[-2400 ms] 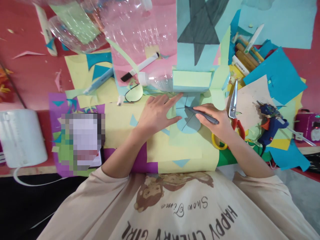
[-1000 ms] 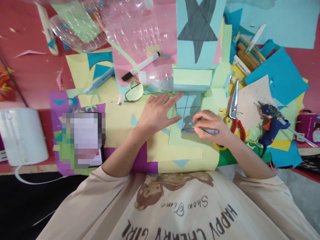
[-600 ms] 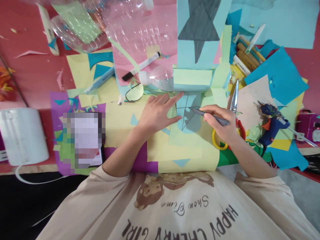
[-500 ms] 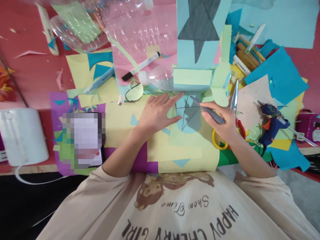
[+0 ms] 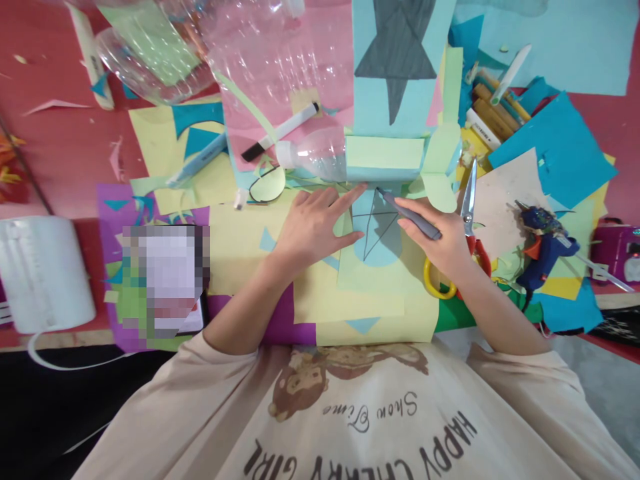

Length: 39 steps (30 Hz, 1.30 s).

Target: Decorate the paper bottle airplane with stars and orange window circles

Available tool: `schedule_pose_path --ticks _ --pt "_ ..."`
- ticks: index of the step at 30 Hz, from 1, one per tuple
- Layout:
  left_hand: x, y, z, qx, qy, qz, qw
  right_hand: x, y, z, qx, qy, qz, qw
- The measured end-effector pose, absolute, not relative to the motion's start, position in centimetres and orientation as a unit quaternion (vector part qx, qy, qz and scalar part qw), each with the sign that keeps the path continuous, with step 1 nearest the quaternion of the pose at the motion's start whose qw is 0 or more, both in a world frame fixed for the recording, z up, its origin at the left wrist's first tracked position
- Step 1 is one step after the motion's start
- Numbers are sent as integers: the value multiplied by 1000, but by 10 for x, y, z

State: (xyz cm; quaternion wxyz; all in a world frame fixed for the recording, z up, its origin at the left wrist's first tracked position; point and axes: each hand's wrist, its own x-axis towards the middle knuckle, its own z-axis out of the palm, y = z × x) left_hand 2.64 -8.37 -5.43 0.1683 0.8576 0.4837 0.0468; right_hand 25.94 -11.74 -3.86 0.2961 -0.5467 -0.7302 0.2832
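My left hand lies flat with fingers stretched out, pressing down the left side of a small light-blue paper piece that carries drawn pen lines forming part of a star. My right hand is closed on a grey pen. The pen's tip touches the top of the blue piece, close to my left fingertips. The blue piece rests on pale green and yellow sheets at the table's front middle.
Scissors with red and yellow handles lie just right of my right hand. A blue glue gun sits further right. Clear plastic bottles, a black marker, a grey star drawing and many paper scraps crowd the back. A white roll stands left.
The pen moved from the piece's lower edge up across it to the top. More star lines now show on the blue piece. My left hand stayed in place.
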Motion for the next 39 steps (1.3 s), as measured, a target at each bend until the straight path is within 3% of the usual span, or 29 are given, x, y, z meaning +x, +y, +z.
schedule_pose_path --ticks 39 --pt "26 -84 -56 861 483 45 152 260 -122 -25 -533 -703 358 305"
